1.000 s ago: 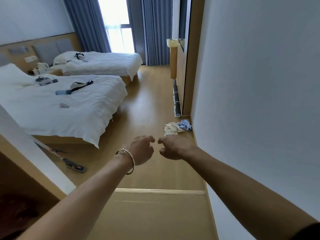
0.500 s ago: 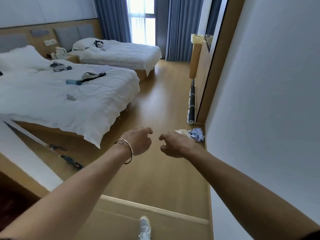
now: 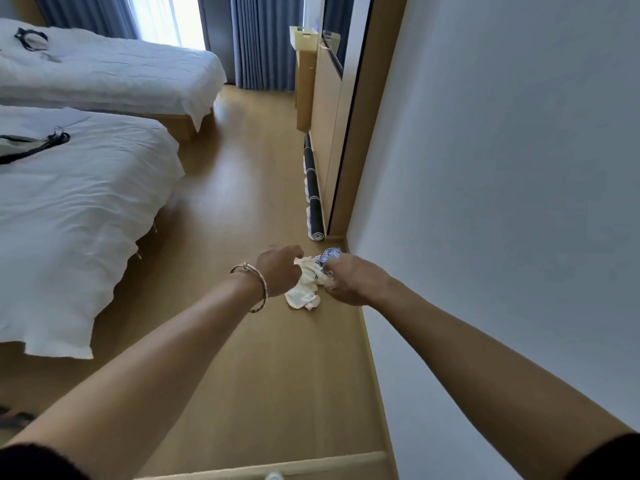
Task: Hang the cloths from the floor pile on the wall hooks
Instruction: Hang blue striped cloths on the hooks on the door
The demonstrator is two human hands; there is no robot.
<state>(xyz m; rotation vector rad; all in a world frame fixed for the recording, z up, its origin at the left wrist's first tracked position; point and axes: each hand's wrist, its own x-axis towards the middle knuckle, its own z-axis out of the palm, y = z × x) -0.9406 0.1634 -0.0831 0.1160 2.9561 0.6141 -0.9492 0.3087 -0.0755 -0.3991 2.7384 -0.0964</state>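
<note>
Nearer now, hands (image 3: 280, 270) overlap cloths (image 3: 304, 291) (grip unclear).

Crumpled cream cloth (image 3: 304, 292) lying in a heap on wooden floor (image 3: 242, 202), close beside wall (image 3: 485, 202). Blue-and-white checked cloth (image 3: 330, 253) bunched at its 1 o'clock, touching it, partly hidden.

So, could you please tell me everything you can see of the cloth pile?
The pile is small and crumpled: a cream cloth with a frilled edge in front, a blue checked cloth behind. Soft fabric by its look, it lies on the wooden floor by the white wall. The left hand and right hand meet its top; grip unclear.
</note>
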